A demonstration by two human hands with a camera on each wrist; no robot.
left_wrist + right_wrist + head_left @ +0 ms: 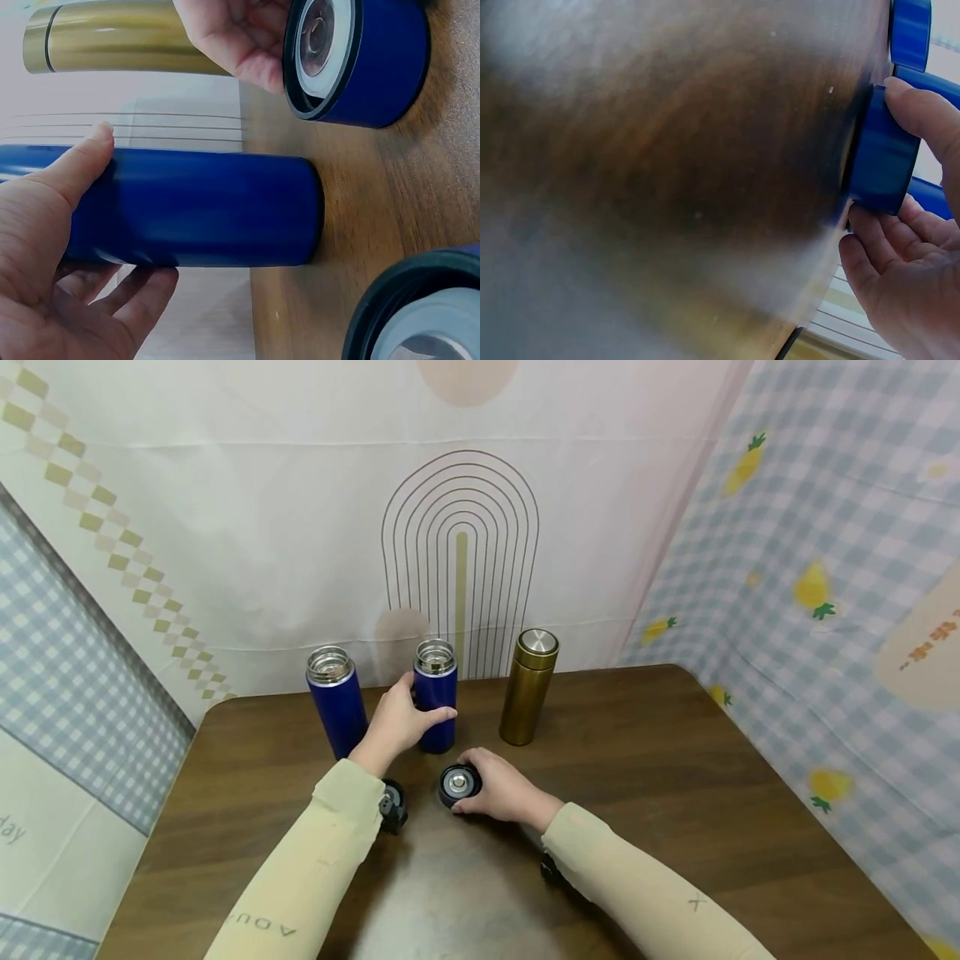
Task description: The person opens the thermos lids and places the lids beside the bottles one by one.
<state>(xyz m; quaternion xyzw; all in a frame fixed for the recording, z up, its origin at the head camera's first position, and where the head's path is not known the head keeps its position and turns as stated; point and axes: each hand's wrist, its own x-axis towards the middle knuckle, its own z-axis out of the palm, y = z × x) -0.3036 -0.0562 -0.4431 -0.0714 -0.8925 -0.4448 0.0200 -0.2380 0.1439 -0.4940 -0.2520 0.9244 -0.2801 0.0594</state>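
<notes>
The middle blue thermos bottle (439, 692) stands upright without a lid, its steel mouth facing up. My left hand (397, 725) holds it from the left side, thumb across the near face and fingers round the far side, as the left wrist view shows. On the table in front of it, my right hand (504, 789) grips a blue lid (885, 154) by its sides, inner face up. A second lid (392, 793), also inner face up, lies beside it, partly covered by the left sleeve in the head view. Another lidless blue bottle (335, 714) stands to the left.
A gold thermos bottle (527, 693) with its silver-topped lid on stands at the right, near the table's back edge. Behind the wooden table (652, 793) hangs a printed cloth (247, 527), and checked cloth (810, 527) covers the right side.
</notes>
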